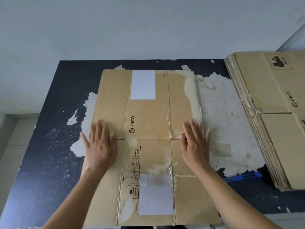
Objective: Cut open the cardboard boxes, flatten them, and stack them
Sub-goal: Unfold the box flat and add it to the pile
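Observation:
A flattened brown cardboard box [148, 113] printed with PICO lies on the dark table [49, 146], with white labels at its far and near ends. My left hand [99, 146] presses flat on the box's left side, fingers straight and spread. On the right side my right hand [195, 144] presses down the same way. Both palms lie over the slits between the flaps. To the right sits a stack of flattened boxes [272, 121], several sheets thick.
A blue utility knife [242, 176] lies on the table between the box and the stack, near my right forearm. The table's dark surface is peeled to pale patches [222, 121]. A white wall [148, 30] rises behind the table.

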